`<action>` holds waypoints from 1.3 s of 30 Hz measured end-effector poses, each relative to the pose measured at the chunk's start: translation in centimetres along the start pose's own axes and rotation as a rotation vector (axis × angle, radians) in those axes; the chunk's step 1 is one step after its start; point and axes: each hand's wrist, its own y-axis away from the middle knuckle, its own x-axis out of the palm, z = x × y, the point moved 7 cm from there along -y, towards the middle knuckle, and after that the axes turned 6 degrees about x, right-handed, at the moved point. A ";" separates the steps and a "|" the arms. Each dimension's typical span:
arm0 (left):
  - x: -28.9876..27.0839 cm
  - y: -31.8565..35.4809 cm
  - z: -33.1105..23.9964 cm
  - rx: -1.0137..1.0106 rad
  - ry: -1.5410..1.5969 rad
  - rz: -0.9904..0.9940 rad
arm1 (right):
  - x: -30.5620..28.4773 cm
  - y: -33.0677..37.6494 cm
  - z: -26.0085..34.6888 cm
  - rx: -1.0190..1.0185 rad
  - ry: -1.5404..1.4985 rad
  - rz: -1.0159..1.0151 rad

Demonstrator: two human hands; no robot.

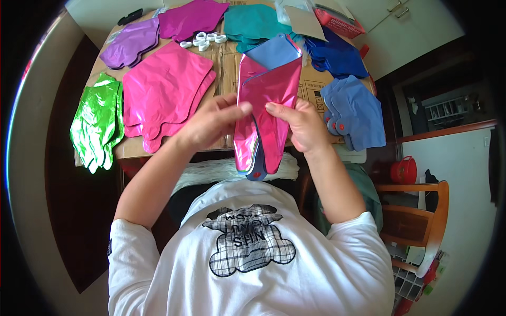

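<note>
In front of my chest is a folded bundle of flat, uninflated foil balloons [269,89], shiny pink outside with a blue layer showing at its top and lower tip. My right hand [305,124] grips its right edge, thumb on the front and fingers partly hidden behind. On the other edge, my left hand [216,121] has its thumb on the folded flap; some of its fingers are hidden. Left of the bundle lies a stack of pink foil balloons [166,84]. To the right is a stack of light blue foil balloons [358,113].
Around the cardboard-covered table [226,66] lie green [95,121], purple [132,45], magenta [192,18], teal [253,23] and dark blue [337,55] foil stacks. Small white rolls [203,42] sit near the back, a red basket [340,22] at the back right. A wooden chair [416,226] stands right.
</note>
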 end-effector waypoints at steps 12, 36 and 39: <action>4.6 3.4 -4.2 0.240 -0.411 -0.059 | 1.0 5.7 4.2 -0.123 0.299 0.165; 6.2 3.7 -4.2 0.280 -0.154 -0.013 | 0.3 6.4 3.0 -0.261 0.148 0.167; 8.3 5.0 -5.6 0.194 -0.169 0.319 | 1.8 7.4 5.3 -0.322 0.199 0.237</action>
